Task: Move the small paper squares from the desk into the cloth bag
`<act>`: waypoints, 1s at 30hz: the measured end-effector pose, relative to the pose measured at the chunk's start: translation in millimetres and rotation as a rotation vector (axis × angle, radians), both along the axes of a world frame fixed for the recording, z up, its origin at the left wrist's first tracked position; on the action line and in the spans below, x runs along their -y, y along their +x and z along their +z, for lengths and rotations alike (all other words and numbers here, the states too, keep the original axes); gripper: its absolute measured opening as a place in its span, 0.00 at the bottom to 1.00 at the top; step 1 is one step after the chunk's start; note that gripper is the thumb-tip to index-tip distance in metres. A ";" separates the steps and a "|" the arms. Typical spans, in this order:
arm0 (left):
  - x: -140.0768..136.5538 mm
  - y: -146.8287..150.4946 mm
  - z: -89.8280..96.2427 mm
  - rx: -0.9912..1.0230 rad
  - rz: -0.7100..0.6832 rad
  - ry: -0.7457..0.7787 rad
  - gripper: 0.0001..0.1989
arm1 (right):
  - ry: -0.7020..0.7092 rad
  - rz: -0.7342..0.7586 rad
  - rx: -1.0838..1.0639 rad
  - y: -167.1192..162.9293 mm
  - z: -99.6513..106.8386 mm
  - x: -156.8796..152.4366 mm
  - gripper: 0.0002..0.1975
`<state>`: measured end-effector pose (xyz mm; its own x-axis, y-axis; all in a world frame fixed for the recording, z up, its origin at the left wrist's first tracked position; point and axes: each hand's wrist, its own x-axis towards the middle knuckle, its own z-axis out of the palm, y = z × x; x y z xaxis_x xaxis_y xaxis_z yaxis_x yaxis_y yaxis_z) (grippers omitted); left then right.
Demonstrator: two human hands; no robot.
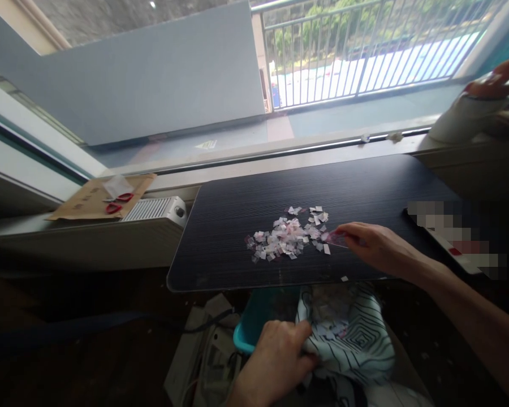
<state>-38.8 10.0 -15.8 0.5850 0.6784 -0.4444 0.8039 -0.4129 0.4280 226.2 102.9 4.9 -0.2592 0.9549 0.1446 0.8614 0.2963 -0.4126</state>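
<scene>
Two bare hands work at a dark tabletop (233,206) set beside a large window, where daylight falls across a loose heap of small pale scraps (284,237) near the middle of the board. The right hand (375,246) reaches in from the right, thumb and fingers pinched narrow on a piece of pink, see-through plastic (337,238) whose far end meets the heap's right edge; the grip sits at the near end, probably so that the other end stays free among the scraps. Below the table's near edge, the left hand (282,350) has its fingers curled over the left rim of a patterned cloth (365,339), which sags into a hollow with more scraps inside. That hold seems meant to steady the cloth and stop its mouth from folding shut, and its place just under the edge would suit catching strays, such as the lone scrap (344,278) lying by the brink. A turquoise bin (242,333) stands just beside it. Off to the left, red-handled scissors (113,208) lie on a brown envelope (78,206) near a clear bag (117,185), apparently put aside to leave the board free for the heap
</scene>
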 end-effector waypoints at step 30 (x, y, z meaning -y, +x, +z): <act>-1.0 18.9 8.9 0.104 0.044 0.043 0.03 | -0.231 0.125 -0.020 26.8 10.7 41.0 0.15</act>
